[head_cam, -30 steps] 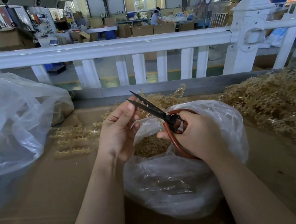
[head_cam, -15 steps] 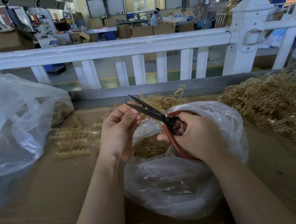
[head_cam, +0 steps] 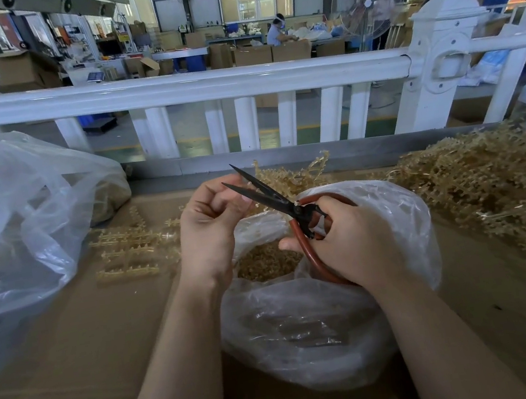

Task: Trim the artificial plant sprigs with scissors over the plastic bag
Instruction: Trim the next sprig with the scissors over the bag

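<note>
A brown cardboard table (head_cam: pixel 74 364) holds a big fluffy heap of tan plastic sprigs (head_cam: pixel 491 185) at 3 o'clock and a crinkly see-through plastic bag (head_cam: pixel 309 336) in the middle, open on top with little tan bits inside. The right hand (head_cam: pixel 353 240) curls its fingers tight round the red loop handles of the scissors (head_cam: pixel 275 197), whose thin black blades stand a little apart, pointing to 11 o'clock above the bag. The left hand (head_cam: pixel 213 220) pinches something tiny by the blades, too small to make out.
</note>
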Motion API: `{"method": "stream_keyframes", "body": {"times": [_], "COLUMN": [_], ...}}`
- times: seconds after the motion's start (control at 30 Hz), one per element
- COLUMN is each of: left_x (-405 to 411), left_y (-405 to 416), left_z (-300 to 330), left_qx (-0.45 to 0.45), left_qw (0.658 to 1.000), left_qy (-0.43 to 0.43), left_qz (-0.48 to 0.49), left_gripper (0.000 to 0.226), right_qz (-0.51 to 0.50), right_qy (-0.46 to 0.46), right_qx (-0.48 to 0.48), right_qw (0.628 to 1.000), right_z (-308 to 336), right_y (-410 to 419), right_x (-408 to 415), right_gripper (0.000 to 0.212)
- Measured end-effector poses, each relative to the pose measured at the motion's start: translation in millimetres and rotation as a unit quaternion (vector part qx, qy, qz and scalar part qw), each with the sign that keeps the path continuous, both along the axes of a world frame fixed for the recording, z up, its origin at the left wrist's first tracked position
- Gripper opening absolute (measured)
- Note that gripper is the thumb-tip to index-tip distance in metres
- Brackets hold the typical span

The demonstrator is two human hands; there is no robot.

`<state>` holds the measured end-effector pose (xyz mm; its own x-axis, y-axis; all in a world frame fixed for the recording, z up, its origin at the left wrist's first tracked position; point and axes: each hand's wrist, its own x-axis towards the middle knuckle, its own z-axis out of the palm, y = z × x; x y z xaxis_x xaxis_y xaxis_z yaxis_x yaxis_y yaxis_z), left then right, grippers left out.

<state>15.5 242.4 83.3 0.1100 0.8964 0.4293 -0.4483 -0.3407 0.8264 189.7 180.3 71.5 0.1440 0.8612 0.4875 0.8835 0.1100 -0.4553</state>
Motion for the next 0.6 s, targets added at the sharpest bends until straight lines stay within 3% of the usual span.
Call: {"method": "stream_keyframes", "body": {"times": [0.37,0.6], "left_x": [0.0,0.6], "left_y": [3.2,3.0], "left_z": [-3.4,-2.9], "left_qx": [0.018,0.016], "left_qw": [0.998,0.999], "left_qy": [0.037,0.028], "left_qz": [0.042,0.035], "left_gripper": [0.03,0.023], "right_qz": [0.036,0.027], "right_qy": [0.055,0.057], "right_qx": [-0.053,-0.045], "right_qw": [0.996,0.997], "right_z": [-4.7,-5.2], "right_y": [3.8,4.0], "right_x": [3.2,3.8], "right_gripper": [0.089,0.091]}}
